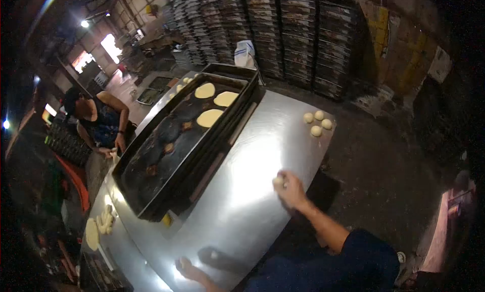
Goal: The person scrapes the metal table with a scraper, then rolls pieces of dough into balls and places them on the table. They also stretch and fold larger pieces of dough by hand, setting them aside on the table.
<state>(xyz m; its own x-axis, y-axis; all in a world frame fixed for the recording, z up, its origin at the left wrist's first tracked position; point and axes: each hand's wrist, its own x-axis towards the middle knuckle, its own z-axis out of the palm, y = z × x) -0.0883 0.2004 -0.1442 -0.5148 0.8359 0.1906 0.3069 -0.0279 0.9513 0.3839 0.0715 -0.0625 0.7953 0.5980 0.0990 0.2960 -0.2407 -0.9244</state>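
Observation:
My right hand [293, 192] is curled round a small pale dough ball [278, 182], just above the shiny metal table [242, 176]. Near the table's front edge, my left hand [187, 269] hovers low with its fingers curled in; whatever it may hold is hidden. Several dough balls [317, 131] sit grouped at the far right corner of the table. A large dark baking tray [161, 145] rests on others to the left, and three flat dough rounds [209, 118] lie toward its far end.
A co-worker [103, 118] stands beyond the tray, hands near its edge. At lower left are a flat dough piece [92, 234] and dough strips [105, 220]. Tall stacks of blackened trays [298, 39] line the back; a white cloth [244, 54] hangs near the tray's far end.

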